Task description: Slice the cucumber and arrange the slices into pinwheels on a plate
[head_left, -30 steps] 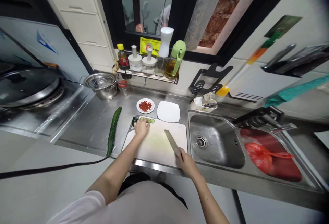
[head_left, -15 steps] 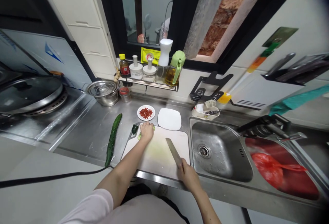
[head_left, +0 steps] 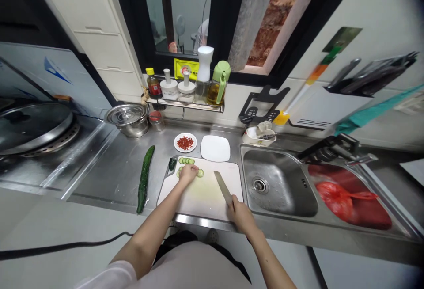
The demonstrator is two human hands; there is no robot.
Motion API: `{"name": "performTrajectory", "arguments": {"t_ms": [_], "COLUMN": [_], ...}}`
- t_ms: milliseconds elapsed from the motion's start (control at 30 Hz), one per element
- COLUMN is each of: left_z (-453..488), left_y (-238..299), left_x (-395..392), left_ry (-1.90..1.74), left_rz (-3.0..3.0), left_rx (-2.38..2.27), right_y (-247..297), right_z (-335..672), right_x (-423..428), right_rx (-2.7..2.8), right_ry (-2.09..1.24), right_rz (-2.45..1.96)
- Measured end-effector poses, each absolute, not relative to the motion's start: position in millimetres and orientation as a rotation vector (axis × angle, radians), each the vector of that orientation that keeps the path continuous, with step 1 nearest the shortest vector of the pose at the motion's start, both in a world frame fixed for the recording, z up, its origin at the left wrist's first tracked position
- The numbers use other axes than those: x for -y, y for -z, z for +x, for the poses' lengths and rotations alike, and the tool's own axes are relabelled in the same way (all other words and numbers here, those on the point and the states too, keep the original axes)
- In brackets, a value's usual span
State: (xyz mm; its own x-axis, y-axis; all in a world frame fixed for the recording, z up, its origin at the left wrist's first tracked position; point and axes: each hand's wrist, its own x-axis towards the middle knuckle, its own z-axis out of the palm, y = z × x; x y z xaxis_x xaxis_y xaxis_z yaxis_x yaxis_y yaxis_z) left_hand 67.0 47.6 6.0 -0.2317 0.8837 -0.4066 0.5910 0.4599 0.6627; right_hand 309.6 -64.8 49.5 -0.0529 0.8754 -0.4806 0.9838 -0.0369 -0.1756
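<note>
A white cutting board (head_left: 212,198) lies on the steel counter, a wet greenish patch at its middle. Near its upper left, my left hand (head_left: 188,175) is closed at the fingertips on a cucumber slice (head_left: 200,173); the hand partly hides more slices beneath it. Just behind is a short row of overlapping cucumber slices (head_left: 186,161). A dark green cucumber end (head_left: 172,164) rests at the board's left corner. My right hand (head_left: 240,214) grips a kitchen knife (head_left: 222,187) by its handle, the blade low over the board's right side, pointing away.
A whole cucumber (head_left: 145,180) lies left of the board. Behind it stand a plate of chopped red chillies (head_left: 185,142) and a white square plate (head_left: 215,148). The sink (head_left: 281,183) is on the right; a lidded steel pot (head_left: 128,120) stands at back left.
My left hand has drawn slightly back toward me, uncovering the row of slices and the slice by its fingertips. The knife stays in my right hand. The view has shifted slightly.
</note>
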Motion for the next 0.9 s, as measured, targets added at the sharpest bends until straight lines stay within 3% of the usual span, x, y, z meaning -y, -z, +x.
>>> {"name": "performTrajectory", "arguments": {"t_ms": [300,600,733,900], "left_z": [77,98,96,81], "left_y": [13,17,14,2], "left_x": [-22,2,22,26], "left_ry": [-0.666,-0.97,-0.767,-0.533], "left_rz": [1.205,0.513,0.694,1.388], "left_rx": [-1.899,-1.661,-1.593,-1.874], "right_y": [-48,-50,-52,-56], "right_z": [305,305,306,299], "right_x": [66,66,64,69], "right_rx": [-2.005,-2.021,-2.01,-2.026], "right_ry": [0.666,0.685,0.688,0.675], "right_rz": [1.97,1.952,1.949,1.951]}}
